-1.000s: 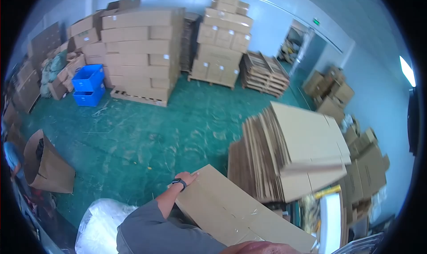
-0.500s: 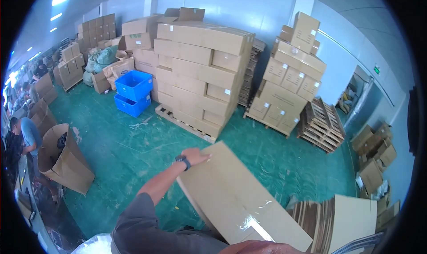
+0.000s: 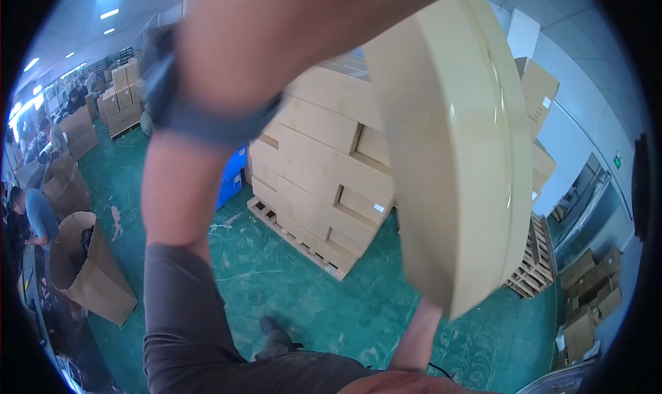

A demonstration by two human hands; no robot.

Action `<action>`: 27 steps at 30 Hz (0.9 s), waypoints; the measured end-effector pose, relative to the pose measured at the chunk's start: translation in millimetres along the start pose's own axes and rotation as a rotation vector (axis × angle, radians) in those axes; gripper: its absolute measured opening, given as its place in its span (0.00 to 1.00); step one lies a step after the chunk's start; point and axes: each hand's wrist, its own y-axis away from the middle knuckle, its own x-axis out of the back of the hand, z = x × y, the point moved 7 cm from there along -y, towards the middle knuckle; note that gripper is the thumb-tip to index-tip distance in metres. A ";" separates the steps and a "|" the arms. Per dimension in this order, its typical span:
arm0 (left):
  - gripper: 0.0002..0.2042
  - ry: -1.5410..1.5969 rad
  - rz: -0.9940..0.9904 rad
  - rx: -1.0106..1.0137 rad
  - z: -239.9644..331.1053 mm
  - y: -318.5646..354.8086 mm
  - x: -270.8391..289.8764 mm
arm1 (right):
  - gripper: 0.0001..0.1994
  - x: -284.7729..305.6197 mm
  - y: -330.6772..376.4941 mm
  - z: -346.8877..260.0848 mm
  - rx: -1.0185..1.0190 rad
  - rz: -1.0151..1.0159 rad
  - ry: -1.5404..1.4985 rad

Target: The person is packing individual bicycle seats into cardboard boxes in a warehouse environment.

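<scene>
A long, flat cardboard box (image 3: 483,166) with shiny clear tape along its side is raised on end in front of me, off the floor. My left hand (image 3: 331,22), blurred and very close, reaches across the top of the view to the box's upper end; its fingers run out of sight there. A dark watch (image 3: 207,111) is on that wrist. From below, my right forearm (image 3: 416,335) comes up to the box's lower end. My right hand is hidden behind the cardboard. Between them, both hands hold the box up.
Ahead stands a pallet (image 3: 303,239) stacked with cardboard boxes (image 3: 314,166), with blue crates (image 3: 231,180) beside it. An open carton (image 3: 96,270) and a person in blue (image 3: 38,211) are at left. Stacked pallets (image 3: 534,259) and loose cartons (image 3: 583,332) lie to the right.
The cardboard box has gone from lying low before me to standing raised, higher and to the right. My left arm has lifted with it, close to the camera.
</scene>
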 end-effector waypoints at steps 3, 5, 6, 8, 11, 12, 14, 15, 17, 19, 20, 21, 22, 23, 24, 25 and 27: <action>0.36 -0.067 -0.197 0.123 -58.4 91.5 52.0 | 0.38 -42.7 -104.7 78.8 0.000 -0.030 -0.028; 0.33 -0.142 -0.397 0.124 -109.3 187.0 47.6 | 0.38 -89.3 -175.1 126.2 0.019 -0.061 -0.056; 0.33 -0.118 -0.472 0.208 -134.3 230.5 45.5 | 0.39 -114.4 -221.6 147.5 -0.023 -0.035 -0.039; 0.34 -0.116 -0.602 0.353 -189.0 313.3 42.2 | 0.40 -146.9 -327.0 197.0 -0.152 0.170 0.024; 0.32 -0.123 -0.695 0.543 -274.3 440.9 10.7 | 0.49 -114.5 -478.8 233.0 -0.250 0.246 0.327; 0.32 -0.096 -0.727 0.597 -300.2 484.1 0.2 | 0.51 -129.4 -510.7 236.7 -0.112 0.174 0.721; 0.32 -0.061 -0.794 0.677 -350.2 558.8 -23.5 | 0.52 -170.3 -560.1 264.3 0.043 0.087 1.107; 0.32 -0.043 -0.806 0.691 -372.1 587.9 -35.2 | 0.57 -192.7 -580.6 278.4 0.191 0.102 1.211; 0.31 0.001 -0.812 0.715 -410.8 641.8 -65.6 | 0.62 -234.4 -609.3 313.7 0.338 0.123 1.320; 0.31 0.006 -0.799 0.724 -455.9 676.7 -98.0 | 0.71 -290.0 -626.1 373.3 0.350 -0.012 1.447; 0.30 0.017 -0.778 0.726 -478.9 691.8 -117.0 | 0.71 -310.8 -634.8 397.2 0.340 -0.013 1.452; 0.29 0.015 -0.741 0.713 -501.7 703.0 -137.5 | 0.72 -330.8 -645.6 426.9 0.321 -0.071 1.626; 0.29 0.019 -0.724 0.688 -526.4 720.2 -163.9 | 0.74 -338.2 -659.3 454.4 0.304 -0.119 1.806; 0.28 0.015 -0.707 0.659 -551.3 732.9 -186.7 | 0.74 -339.9 -674.3 479.7 0.302 -0.111 1.810; 0.28 0.050 -0.702 0.696 -575.2 745.6 -207.5 | 0.74 -340.3 -690.5 508.8 0.273 -0.159 1.889; 0.28 0.049 -0.700 0.687 -604.6 759.4 -228.3 | 0.74 -342.9 -714.0 537.1 0.252 -0.212 1.959; 0.29 0.014 -0.691 0.682 -659.7 790.6 -264.2 | 0.73 -324.5 -756.0 571.9 0.414 -0.117 1.874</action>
